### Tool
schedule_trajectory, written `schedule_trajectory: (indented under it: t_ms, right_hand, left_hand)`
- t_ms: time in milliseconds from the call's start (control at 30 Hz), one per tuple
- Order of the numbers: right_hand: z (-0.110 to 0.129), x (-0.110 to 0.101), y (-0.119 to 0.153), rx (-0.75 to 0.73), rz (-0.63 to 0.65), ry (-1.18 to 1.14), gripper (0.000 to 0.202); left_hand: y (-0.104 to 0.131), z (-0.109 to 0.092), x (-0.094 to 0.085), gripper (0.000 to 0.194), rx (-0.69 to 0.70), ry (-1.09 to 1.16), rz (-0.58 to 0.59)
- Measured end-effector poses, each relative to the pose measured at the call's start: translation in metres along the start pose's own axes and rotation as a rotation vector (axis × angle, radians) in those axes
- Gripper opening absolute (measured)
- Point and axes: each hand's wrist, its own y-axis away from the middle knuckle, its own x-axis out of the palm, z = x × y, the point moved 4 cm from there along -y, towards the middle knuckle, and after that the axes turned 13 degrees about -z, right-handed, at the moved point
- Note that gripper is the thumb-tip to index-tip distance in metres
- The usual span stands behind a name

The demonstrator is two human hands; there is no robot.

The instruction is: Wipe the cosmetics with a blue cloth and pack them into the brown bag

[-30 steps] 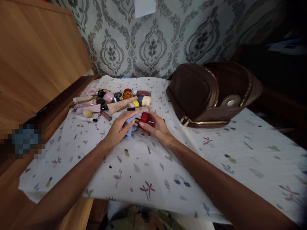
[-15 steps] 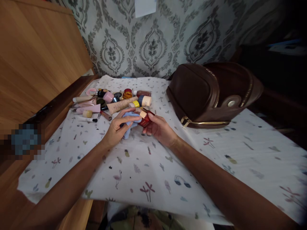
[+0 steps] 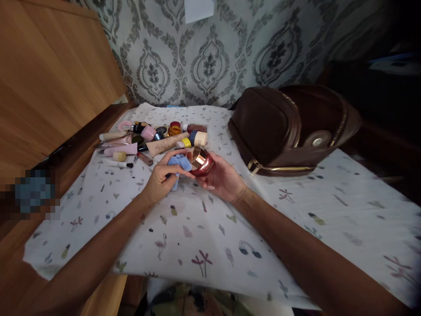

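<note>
Over the middle of the patterned white cloth, my right hand (image 3: 225, 177) holds a small red bottle (image 3: 204, 166) with a shiny rose-gold cap, which is tilted and faces up to the left. My left hand (image 3: 161, 177) grips a crumpled light blue cloth (image 3: 179, 164) between thumb and fingers. The blue cloth is against the left side of the bottle, and the left fingertips reach the bottle's lower edge. Just beyond my hands lie a beige tube (image 3: 166, 145) and a jar with a dark blue lid (image 3: 198, 138).
A pile of cosmetics with a pink jar (image 3: 148, 133), an amber jar with a red lid (image 3: 175, 128) and a lilac tube (image 3: 121, 149) lies behind on the left. A brown leather bag (image 3: 266, 127) stands at the right. Wooden furniture (image 3: 55, 66) borders the left.
The red bottle has been turned in my right hand, so its rose-gold cap now shows more. My left hand with the blue cloth has shifted slightly along the bottle's side.
</note>
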Motion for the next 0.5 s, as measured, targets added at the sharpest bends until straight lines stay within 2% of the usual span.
schedule_trajectory:
  t_ms: [133,333,400,500]
  right_hand:
    - [0.000,-0.001,0.001,0.001,0.022,0.033,0.043]
    - [-0.004,0.003,0.002,-0.004,0.020,0.063,0.041]
    - [-0.004,0.004,0.002,-0.032,0.006,0.094,0.043]
    - [-0.004,0.005,0.002,-0.096,-0.039,0.133,0.043]
  left_hand:
    - [0.001,0.003,0.000,0.027,-0.085,-0.039,-0.027]
    - [0.009,0.018,-0.002,0.005,-0.400,0.032,-0.066]
    - [0.011,0.022,-0.002,0.011,-0.460,0.080,-0.092]
    - [0.010,0.024,-0.002,0.032,-0.437,0.119,-0.135]
